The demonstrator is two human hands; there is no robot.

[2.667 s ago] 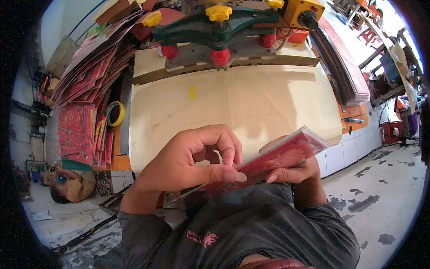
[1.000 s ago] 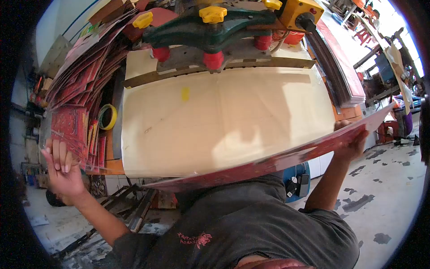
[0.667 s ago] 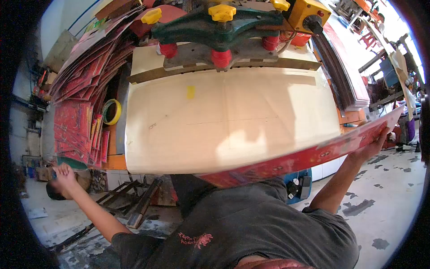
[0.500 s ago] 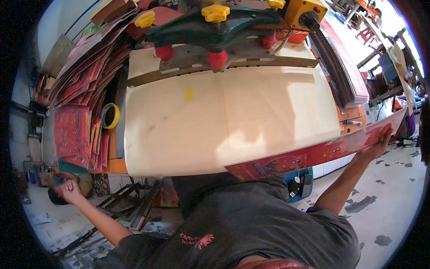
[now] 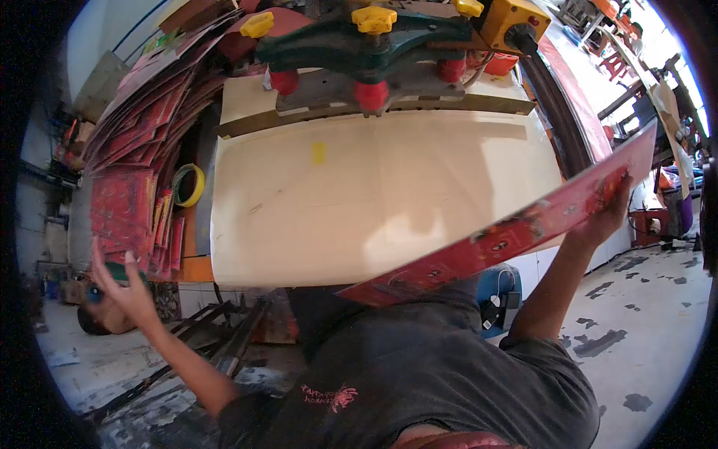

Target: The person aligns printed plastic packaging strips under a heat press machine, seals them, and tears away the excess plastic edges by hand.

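Note:
My right hand (image 5: 604, 213) grips the right end of a long red printed sheet (image 5: 479, 251), which slants down to the left in front of my shirt, over the front right of the cream-covered work surface (image 5: 336, 209). My left hand (image 5: 127, 288) is raised off the front left corner with its fingers apart and nothing in it. Just beyond it lie small red printed pieces (image 5: 123, 217). A yellow tape roll (image 5: 188, 185) rests to the right of these pieces.
A green press with yellow knobs (image 5: 374, 20) and red feet spans the back. Red sheets (image 5: 149, 112) are heaped at the back left; more sheets (image 5: 572, 97) lie at the right. A yellow control box (image 5: 514, 25) stands back right. Another person (image 5: 112, 314) is at the lower left.
The red sheet, earlier close between both hands, is now held out to the right and its right end has risen. My left hand has moved left, closed for a while, and opened.

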